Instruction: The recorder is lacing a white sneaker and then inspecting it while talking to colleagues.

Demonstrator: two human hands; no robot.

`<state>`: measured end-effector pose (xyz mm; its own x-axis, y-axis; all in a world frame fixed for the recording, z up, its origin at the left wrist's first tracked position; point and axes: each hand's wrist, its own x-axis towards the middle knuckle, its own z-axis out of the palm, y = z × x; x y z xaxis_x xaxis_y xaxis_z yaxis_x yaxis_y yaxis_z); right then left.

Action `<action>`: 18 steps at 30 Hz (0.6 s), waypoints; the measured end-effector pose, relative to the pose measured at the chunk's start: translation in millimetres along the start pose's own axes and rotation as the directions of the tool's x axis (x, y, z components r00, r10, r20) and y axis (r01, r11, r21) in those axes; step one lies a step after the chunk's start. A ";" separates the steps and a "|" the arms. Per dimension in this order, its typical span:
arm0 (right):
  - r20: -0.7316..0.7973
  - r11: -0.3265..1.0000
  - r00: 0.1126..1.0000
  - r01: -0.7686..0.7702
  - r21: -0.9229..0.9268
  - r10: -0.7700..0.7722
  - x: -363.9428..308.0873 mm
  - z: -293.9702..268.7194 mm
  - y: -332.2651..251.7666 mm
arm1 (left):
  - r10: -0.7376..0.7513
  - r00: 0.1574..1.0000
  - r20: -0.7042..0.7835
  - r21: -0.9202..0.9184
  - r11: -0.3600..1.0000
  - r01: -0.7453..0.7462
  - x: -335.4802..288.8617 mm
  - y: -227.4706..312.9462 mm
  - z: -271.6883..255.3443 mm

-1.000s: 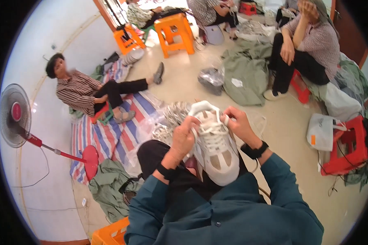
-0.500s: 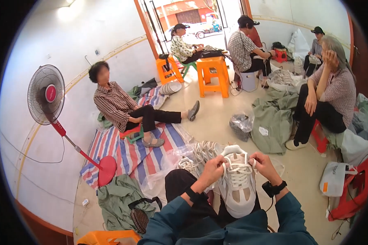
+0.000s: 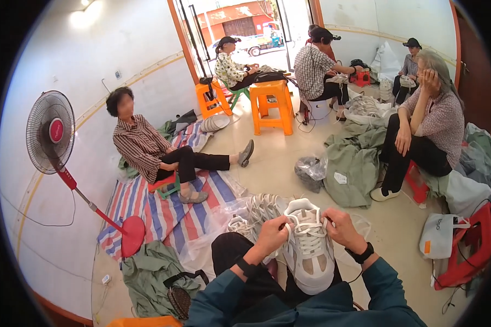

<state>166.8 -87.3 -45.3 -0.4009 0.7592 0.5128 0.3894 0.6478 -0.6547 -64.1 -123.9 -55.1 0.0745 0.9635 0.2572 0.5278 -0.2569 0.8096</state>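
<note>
A white and beige sneaker (image 3: 312, 275) stands upright on my lap, its toe toward me and its opening facing away. White shoelaces (image 3: 311, 240) run criss-cross through its eyelets. At the left of the shoe's collar, my left hand (image 3: 271, 235) is closed in a pinch on a lace. My right hand (image 3: 343, 229) is closed on a lace at the right side, beside the upper eyelets. Dark bands circle both my wrists. Just beyond my left hand, several similar sneakers (image 3: 264, 208) lie together on clear plastic.
A red-based fan (image 3: 132, 235) stands on the left by a striped sheet (image 3: 185, 223), where a person (image 3: 147, 147) sits. Another person (image 3: 428, 120) sits at right near green cloth (image 3: 354, 169). A white bag (image 3: 437, 237) leans on a red stool (image 3: 477, 250). Orange stools and several people are farther back.
The whole view has shifted a little, so the room appears farther left. Both hands keep their pinch on the laces, and the sneaker stays on my lap.
</note>
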 end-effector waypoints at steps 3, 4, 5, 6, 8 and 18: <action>-0.021 0.997 0.998 0.059 -0.050 -0.060 -0.5 4.6 3.8 | 0.141 0.988 -0.063 0.128 0.983 -0.132 0.8 2.4 8.5; -0.041 0.995 0.995 0.084 -0.051 -0.086 -0.8 6.6 5.6 | 0.232 0.968 -0.099 0.162 0.963 -0.214 1.5 2.2 9.7; -0.042 0.995 0.995 0.085 -0.055 -0.087 -2.4 7.2 6.6 | 0.235 0.967 -0.099 0.160 0.963 -0.218 1.0 1.9 9.4; -0.028 0.995 0.996 0.082 -0.061 -0.084 -4.7 6.9 9.0 | 0.189 0.980 -0.061 0.154 0.972 -0.178 -0.1 5.3 8.4; -0.014 0.994 0.996 0.081 -0.070 -0.083 -3.8 4.8 10.1 | 0.145 0.989 -0.024 0.148 0.979 -0.140 1.2 8.4 5.4; 0.098 0.995 0.995 -0.018 0.095 0.009 2.3 -1.5 8.4 | 0.018 0.991 0.132 -0.007 1.000 -0.017 -1.4 -3.0 -3.9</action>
<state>170.4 -80.0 -48.7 -0.4764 0.7551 0.4504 0.3163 0.6252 -0.7135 -69.1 -124.8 -55.8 0.1948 0.9602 0.1999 0.5209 -0.2740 0.8084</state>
